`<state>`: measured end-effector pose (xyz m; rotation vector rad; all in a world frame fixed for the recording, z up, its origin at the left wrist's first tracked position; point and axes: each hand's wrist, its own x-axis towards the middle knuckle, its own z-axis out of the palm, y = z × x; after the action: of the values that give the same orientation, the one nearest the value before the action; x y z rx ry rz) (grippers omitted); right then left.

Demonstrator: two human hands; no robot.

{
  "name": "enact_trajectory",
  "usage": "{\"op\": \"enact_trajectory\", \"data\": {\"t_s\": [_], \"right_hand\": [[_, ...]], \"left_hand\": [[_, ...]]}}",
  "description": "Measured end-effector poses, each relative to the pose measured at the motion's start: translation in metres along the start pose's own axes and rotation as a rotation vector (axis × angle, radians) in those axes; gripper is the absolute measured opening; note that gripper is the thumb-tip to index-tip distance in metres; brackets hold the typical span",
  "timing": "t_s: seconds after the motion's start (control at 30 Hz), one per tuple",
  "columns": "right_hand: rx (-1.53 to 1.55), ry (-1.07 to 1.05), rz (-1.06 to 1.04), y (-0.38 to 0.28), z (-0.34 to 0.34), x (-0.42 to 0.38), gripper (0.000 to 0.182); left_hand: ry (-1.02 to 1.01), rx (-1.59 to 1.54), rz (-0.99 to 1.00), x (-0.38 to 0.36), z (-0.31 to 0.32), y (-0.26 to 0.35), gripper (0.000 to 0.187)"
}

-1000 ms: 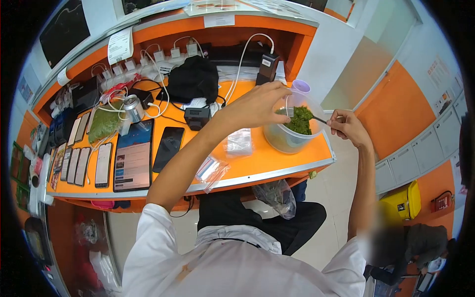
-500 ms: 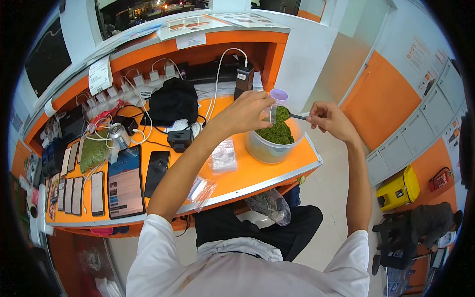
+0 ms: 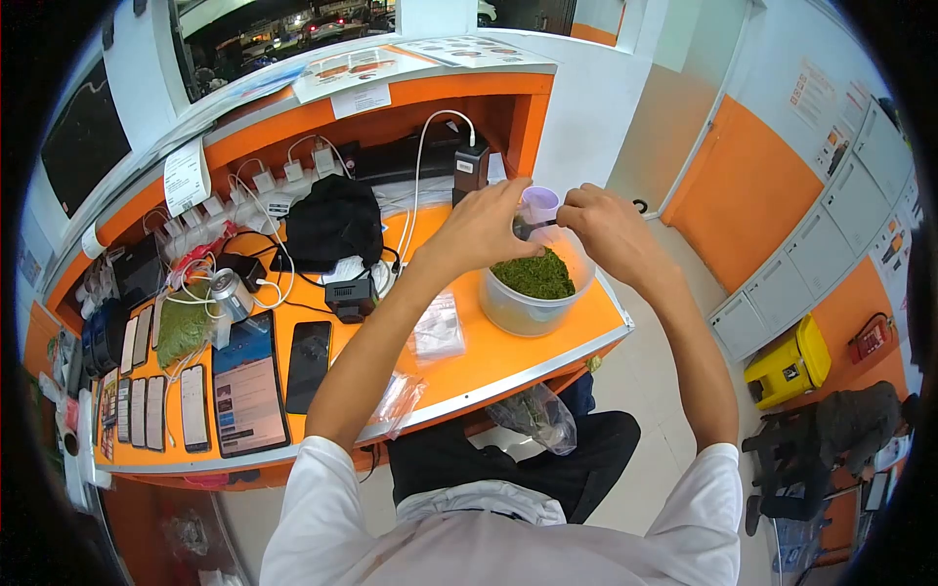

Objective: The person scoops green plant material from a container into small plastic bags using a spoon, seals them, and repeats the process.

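Note:
A translucent round tub [image 3: 528, 314] holding a heap of green shredded material [image 3: 535, 274] stands at the right end of the orange table. Over its back edge, my left hand [image 3: 486, 230] is curled around what looks like a small clear container, mostly hidden by the fingers. My right hand [image 3: 601, 225] pinches a dark spoon [image 3: 539, 226], whose bowl end points toward my left hand. What the spoon bears cannot be made out. Just behind both hands is a small purple cup [image 3: 540, 201].
Clear plastic bags [image 3: 438, 329] lie left of the tub. A black phone [image 3: 309, 366], a tablet [image 3: 249, 391], a can [image 3: 231, 293], a black cloth [image 3: 334, 223] and cables cover the left side. The shelf [image 3: 342, 103] rises behind.
My right hand has moved left and slightly up with the spoon, closer to my left hand. The spoon's green load seen before is now hidden or gone. The view has shifted slightly.

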<state>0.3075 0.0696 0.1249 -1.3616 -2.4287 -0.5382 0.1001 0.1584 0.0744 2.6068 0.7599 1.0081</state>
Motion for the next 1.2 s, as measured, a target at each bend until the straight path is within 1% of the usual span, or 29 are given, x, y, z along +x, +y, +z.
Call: {"op": "enact_trajectory", "data": {"t_s": [0.03, 0.07, 0.13, 0.27, 0.33, 0.37, 0.43, 0.57, 0.63, 0.77, 0.83, 0.87, 0.93, 0.97, 1.03, 1.07, 1.13, 1.17, 1.2], "right_hand": [[-0.013, -0.013, -0.038, -0.002, -0.003, 0.001, 0.017], [-0.011, -0.014, -0.039, -0.005, -0.005, 0.003, 0.017], [0.029, -0.097, 0.036, -0.011, -0.009, 0.005, 0.016], [0.028, -0.16, 0.092, -0.009, -0.008, 0.005, 0.015], [0.053, -0.267, 0.138, -0.009, -0.011, 0.006, 0.018], [0.053, -0.266, 0.139, -0.01, -0.015, 0.008, 0.018], [0.135, -0.341, 0.226, -0.012, -0.022, 0.012, 0.018], [0.24, -0.347, 0.221, -0.004, -0.024, 0.012, 0.019], [0.271, -0.302, 0.208, 0.0, -0.028, 0.01, 0.02], [0.291, -0.273, 0.228, -0.005, -0.057, 0.003, 0.02], [0.365, -0.236, 0.341, -0.005, -0.065, -0.002, 0.02], [0.363, -0.232, 0.337, -0.004, -0.068, -0.005, 0.02], [0.409, -0.195, 0.444, -0.001, -0.073, -0.011, 0.019], [0.409, -0.19, 0.441, -0.001, -0.078, -0.014, 0.019], [0.466, -0.115, 0.508, 0.0, -0.087, -0.02, 0.019], [0.466, -0.111, 0.503, 0.001, -0.088, -0.022, 0.019], [0.452, -0.086, 0.57, 0.003, -0.09, -0.025, 0.02], [0.453, -0.082, 0.567, 0.006, -0.085, -0.026, 0.02], [0.404, -0.143, 0.521, 0.01, -0.072, -0.027, 0.019]], "left_hand": [[-0.093, -0.099, -0.075, 0.001, -0.002, -0.001, 0.088], [-0.094, -0.099, -0.077, 0.002, 0.003, -0.004, 0.088], [-0.195, -0.179, -0.156, 0.004, 0.011, -0.006, 0.081], [-0.161, -0.15, -0.172, -0.008, 0.012, 0.009, 0.077], [-0.015, -0.084, -0.042, -0.014, 0.013, 0.013, 0.069], [-0.016, -0.083, -0.04, -0.014, 0.013, 0.013, 0.069], [-0.036, -0.195, -0.021, -0.012, 0.012, 0.014, 0.063], [-0.092, -0.173, -0.054, -0.009, 0.022, 0.0, 0.062], [-0.031, -0.341, -0.04, -0.011, 0.025, -0.005, 0.062], [0.015, -0.411, -0.084, -0.01, 0.026, -0.007, 0.061], [-0.001, -0.487, -0.142, -0.009, 0.025, -0.009, 0.058], [0.002, -0.483, -0.14, -0.009, 0.027, -0.011, 0.058], [0.083, -0.645, -0.11, -0.009, 0.03, -0.014, 0.053], [0.085, -0.64, -0.108, -0.01, 0.031, -0.016, 0.053], [0.098, -0.606, -0.102, -0.012, 0.024, -0.014, 0.041], [0.101, -0.601, -0.1, -0.012, 0.025, -0.017, 0.041], [0.136, -0.721, -0.069, -0.012, 0.025, -0.02, 0.041], [0.137, -0.717, -0.068, -0.014, 0.023, -0.023, 0.041], [0.074, -0.811, -0.192, -0.017, 0.009, -0.014, 0.041]]}}
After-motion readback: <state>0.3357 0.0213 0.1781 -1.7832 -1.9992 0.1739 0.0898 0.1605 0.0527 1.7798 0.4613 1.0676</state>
